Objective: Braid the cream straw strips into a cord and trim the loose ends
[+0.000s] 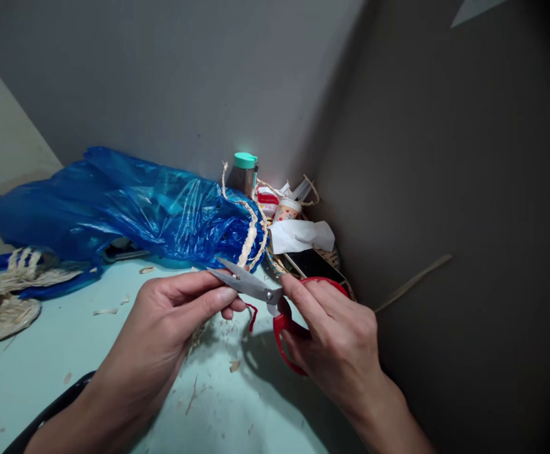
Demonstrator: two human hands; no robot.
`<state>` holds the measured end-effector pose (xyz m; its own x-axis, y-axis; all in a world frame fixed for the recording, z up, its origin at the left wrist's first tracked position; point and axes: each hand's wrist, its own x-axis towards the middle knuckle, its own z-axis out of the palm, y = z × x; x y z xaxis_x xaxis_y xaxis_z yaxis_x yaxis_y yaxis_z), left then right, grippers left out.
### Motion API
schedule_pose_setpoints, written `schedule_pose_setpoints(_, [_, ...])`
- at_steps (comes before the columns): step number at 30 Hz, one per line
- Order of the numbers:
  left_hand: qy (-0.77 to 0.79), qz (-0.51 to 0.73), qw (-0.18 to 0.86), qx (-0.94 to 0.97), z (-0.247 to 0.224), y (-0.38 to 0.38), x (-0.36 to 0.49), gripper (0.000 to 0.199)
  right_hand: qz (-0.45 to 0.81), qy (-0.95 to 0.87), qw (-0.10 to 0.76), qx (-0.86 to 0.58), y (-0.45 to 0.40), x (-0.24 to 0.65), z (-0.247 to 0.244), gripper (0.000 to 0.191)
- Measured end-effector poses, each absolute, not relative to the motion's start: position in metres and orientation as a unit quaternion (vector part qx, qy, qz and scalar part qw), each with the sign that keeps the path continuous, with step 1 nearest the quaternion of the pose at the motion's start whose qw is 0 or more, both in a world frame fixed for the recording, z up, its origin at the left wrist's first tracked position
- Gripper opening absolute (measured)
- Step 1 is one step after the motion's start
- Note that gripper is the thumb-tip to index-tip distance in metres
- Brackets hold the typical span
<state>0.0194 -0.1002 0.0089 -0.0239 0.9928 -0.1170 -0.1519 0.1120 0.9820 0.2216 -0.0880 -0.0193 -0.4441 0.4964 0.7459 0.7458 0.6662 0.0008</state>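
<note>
My right hand point(336, 328) holds red-handled scissors point(282, 325), fingers through the loops, the blades pointing left and slightly parted. Pinched between the thumb and fingers of my left hand point(180, 309) is a pale braided straw cord point(249, 243), which rises behind the blades and curls at its upper end. The blade tips lie over my left fingertips, at the lower end of the cord. A short red string point(253, 317) hangs beside my left fingertips, under the blades.
A blue plastic bag point(161, 208) lies across the back. Woven straw pieces point(5, 315) are at the left. Behind my right hand are a green-lidded jar point(245, 171), a paper cup point(287, 209), white tissue point(302, 236) and a phone point(315, 265). Scraps dot the pale green table point(237, 410).
</note>
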Motion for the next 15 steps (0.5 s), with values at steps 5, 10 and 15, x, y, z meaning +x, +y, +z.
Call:
schedule_pose_setpoints(5, [0.493,0.517,0.552,0.43,0.0105,-0.1008,0.0206,0.006,-0.172,-0.827,0.384,-0.374,-0.0881,0.2201,-0.0213,0.026])
schedule_pose_setpoints(10, [0.485,0.519,0.558,0.429,0.0105,-0.1029,0.02,0.008,-0.177,-0.826,0.382,-0.374,-0.0851,0.2196,-0.0246,0.028])
schedule_pose_setpoints(15, [0.481,0.514,0.559,0.438,0.0113,-0.1041,0.0206,0.014,-0.151,-0.828,0.379,-0.384,-0.0843,0.2204,-0.0267,0.029])
